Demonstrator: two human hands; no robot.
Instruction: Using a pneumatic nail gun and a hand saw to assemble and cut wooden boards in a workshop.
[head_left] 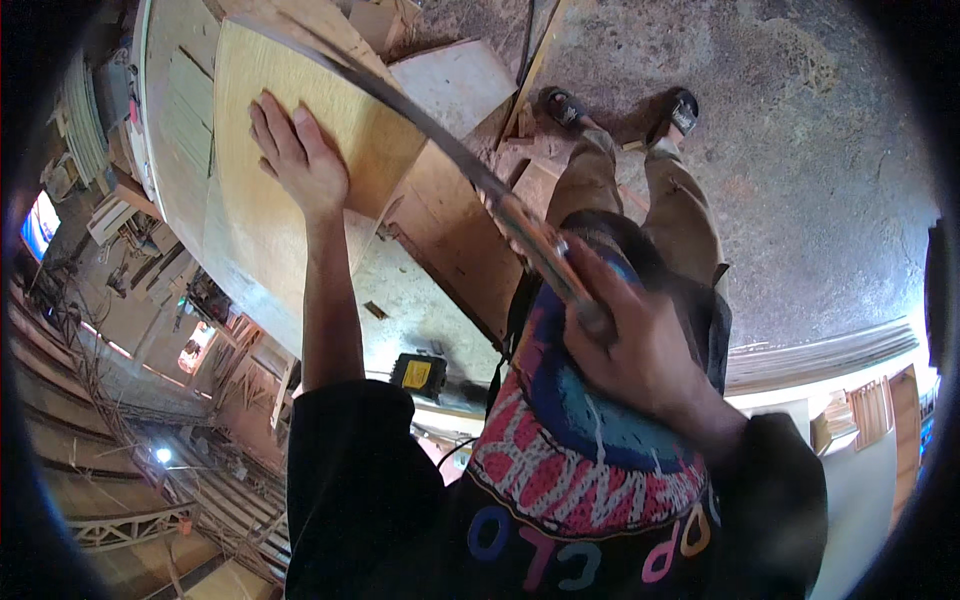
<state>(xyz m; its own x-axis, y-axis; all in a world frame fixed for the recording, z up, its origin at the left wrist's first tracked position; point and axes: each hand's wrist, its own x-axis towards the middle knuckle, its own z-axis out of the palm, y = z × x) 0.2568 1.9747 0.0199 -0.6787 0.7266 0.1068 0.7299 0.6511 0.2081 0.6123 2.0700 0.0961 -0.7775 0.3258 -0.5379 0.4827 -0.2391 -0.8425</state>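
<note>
My left hand [303, 160] lies flat with its fingers spread on a pale wooden board [375, 140] at the upper left. Held in front of my body, my right hand [640, 345] is wrapped round the wooden handle of a handsaw [440, 140]. The saw's long, narrow blade slants up to the left and crosses over the board's right part in the picture, beyond my left fingers. I cannot tell whether its teeth touch the wood. Part of the handle is hidden by my fingers.
A black box-like object with a yellow face [418, 374] sits on the work surface [410, 285] near my left forearm. Another pale board [455, 85] lies beyond the blade. My feet stand on a rough concrete floor [800, 210]. Wood scraps [150, 270] are piled at far left.
</note>
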